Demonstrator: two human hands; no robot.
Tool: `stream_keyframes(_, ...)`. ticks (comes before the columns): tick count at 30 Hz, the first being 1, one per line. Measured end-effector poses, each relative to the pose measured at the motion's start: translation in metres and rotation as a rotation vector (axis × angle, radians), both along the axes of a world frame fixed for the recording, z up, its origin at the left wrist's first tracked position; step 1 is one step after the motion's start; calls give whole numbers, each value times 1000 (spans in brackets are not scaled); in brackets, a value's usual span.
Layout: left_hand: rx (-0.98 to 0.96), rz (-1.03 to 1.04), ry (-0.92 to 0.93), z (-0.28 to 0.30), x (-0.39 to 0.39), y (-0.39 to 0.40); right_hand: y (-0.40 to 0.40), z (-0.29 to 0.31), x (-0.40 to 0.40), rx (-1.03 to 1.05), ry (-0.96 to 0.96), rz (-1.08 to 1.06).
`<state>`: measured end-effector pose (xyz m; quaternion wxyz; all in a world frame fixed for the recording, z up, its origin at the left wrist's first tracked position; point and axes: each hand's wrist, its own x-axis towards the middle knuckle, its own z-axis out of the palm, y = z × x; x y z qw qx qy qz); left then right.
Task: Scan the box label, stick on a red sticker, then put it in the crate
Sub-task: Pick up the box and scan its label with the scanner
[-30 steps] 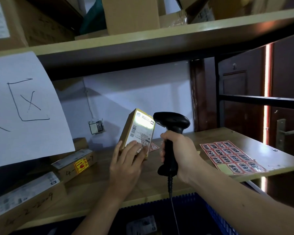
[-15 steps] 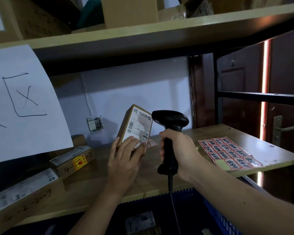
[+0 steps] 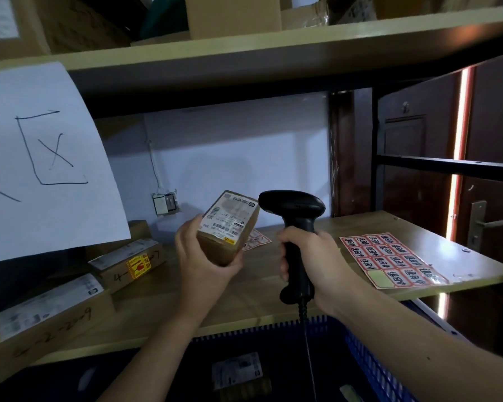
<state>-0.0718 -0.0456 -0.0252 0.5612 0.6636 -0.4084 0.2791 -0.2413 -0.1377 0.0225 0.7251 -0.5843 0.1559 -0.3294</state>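
Note:
My left hand [image 3: 199, 258] grips a small brown cardboard box [image 3: 228, 227] from below, tilted back so its white shipping label faces up and toward me. My right hand [image 3: 308, 256] is closed around the handle of a black barcode scanner [image 3: 292, 210], whose head sits just right of the box, almost touching it. A sheet of red stickers [image 3: 389, 258] lies on the wooden shelf to the right. Below the shelf edge sits a blue crate [image 3: 369, 367] with a labelled box [image 3: 238, 372] inside.
Two long labelled cardboard boxes [image 3: 128, 262] [image 3: 41, 317] lie on the wooden shelf [image 3: 169, 314] at left. A white paper sheet [image 3: 41, 158] with a drawn X hangs at upper left. A loose red sticker piece [image 3: 256, 239] lies behind the held box. A dark door [image 3: 488, 198] stands at right.
The scanner's light on the label has gone out. My left hand has tilted the box back and lowered it, so the label now faces more upward. The scanner stays about where it was.

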Motion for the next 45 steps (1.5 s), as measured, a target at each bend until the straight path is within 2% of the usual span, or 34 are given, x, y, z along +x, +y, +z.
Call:
stream_keyframes(2, 15, -19, -4, 7, -2, 7, -2, 0, -2, -34, -5, -25)
stream_keyframes(4, 117, -48, -59, 14, -4, 15, -4, 0, -3, -46, -6, -49)
stream_keyframes(12, 700, -336, 188, 19, 4, 50, -7, 0, -9, -57, 16, -28)
stream_keyframes(15, 1025, -281, 148, 28, 18, 57, -5, 1, -10, -62, 8, -25)
stream_keyframes(16, 1035, -184, 99, 31, 20, 56, -6, 1, -10, -55, 4, -28)
stream_keyframes(18, 866, 41, -15, 34, 13, 51, -5, 0, -11, -45, 4, -32)
stream_keyframes(20, 732, 106, -66, 35, -12, 47, -5, -2, -11, -44, 6, -30)
stream_keyframes(21, 759, 89, -80, 33, -27, 44, -4, -3, -11, -41, 6, -31)
stream_keyframes(24, 1018, 143, -174, 17, -55, 39, -4, -7, -9, -41, 18, -42)
stream_keyframes(26, 1063, 179, -242, 18, -53, 42, -4, -9, -9, -40, 29, -46)
stream_keyframes(30, 1155, 131, -126, 33, -47, 52, -5, -12, -8, -51, 52, -40)
stream_keyframes(35, 932, 205, 148, 21, -57, 30, -1, -15, -1, -43, 49, -21)
stream_keyframes(40, 857, 348, 65, 4, -46, 19, 5, -13, 2, -74, 78, 12)
stream_keyframes(45, 974, 349, -108, -7, -36, 30, 7, -15, 4, -84, 96, 23)
